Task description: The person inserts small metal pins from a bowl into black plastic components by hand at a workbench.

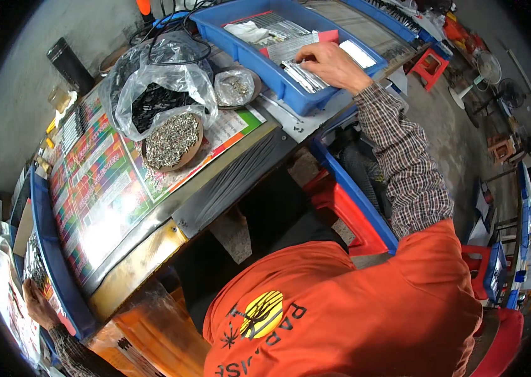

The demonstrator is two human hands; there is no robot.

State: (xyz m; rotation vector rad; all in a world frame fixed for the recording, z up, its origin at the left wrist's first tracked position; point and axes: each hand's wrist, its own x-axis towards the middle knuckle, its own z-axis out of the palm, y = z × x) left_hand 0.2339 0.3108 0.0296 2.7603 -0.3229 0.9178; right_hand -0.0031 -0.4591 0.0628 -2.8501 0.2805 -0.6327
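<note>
Over the blue tray (306,103) at the far right of the table, my right hand (331,64) bends its fingers down, closed on thin silver strips (303,78) lying in a bundle. A red-and-white card divider (297,45) stands just behind those strips. At the far left, my left hand (39,306) is low beside another blue tray (58,270), close to a stack of thin metal pieces (34,264). Its fingers are bunched, and what they hold, if anything, cannot be made out.
A round dish of small metal pieces (172,141) sits near the table's front edge. Behind it lies a clear plastic bag (177,81) of black parts, with a smaller dish (235,87) beside it. A black bottle (71,66) stands by the wall. A red stool (353,217) is under the table.
</note>
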